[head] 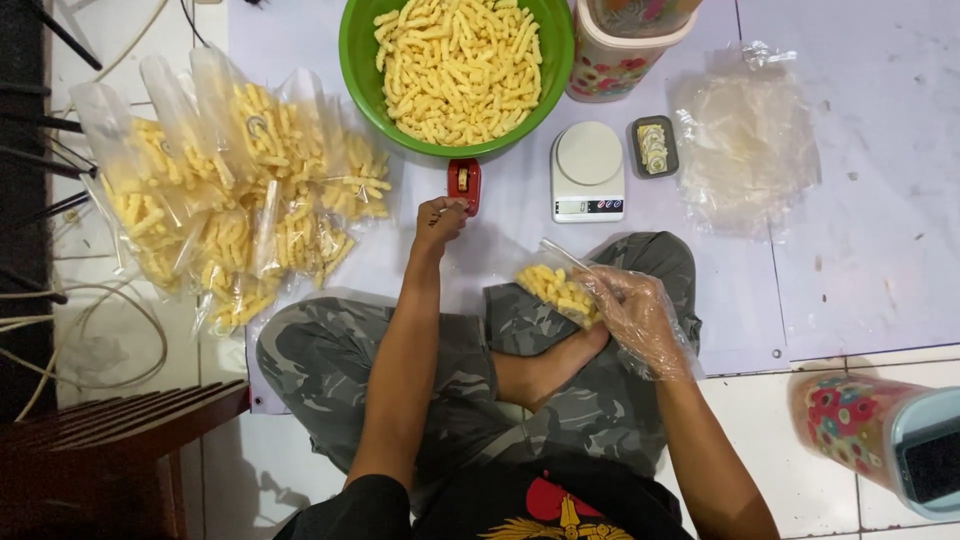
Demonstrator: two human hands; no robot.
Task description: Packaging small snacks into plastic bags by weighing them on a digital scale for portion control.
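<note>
My right hand (pixel 632 312), in a clear plastic glove, holds a small clear bag of yellow stick snacks (pixel 556 287) over my crossed legs. My bare left hand (pixel 439 216) reaches forward with its fingertips at a small red stapler (pixel 464 184) on the mat, touching its near end. A green bowl (pixel 358 62) full of the same yellow snacks sits just beyond the stapler. A white digital scale (pixel 587 172) stands to the right of the stapler.
A pile of filled snack bags (pixel 225 190) lies at the left. A stack of empty clear bags (pixel 745 150) lies at the right, beside a small dark tray (pixel 655 147). Floral containers stand at top (pixel 610 60) and lower right (pixel 870 425). A wooden stool (pixel 110 440) is lower left.
</note>
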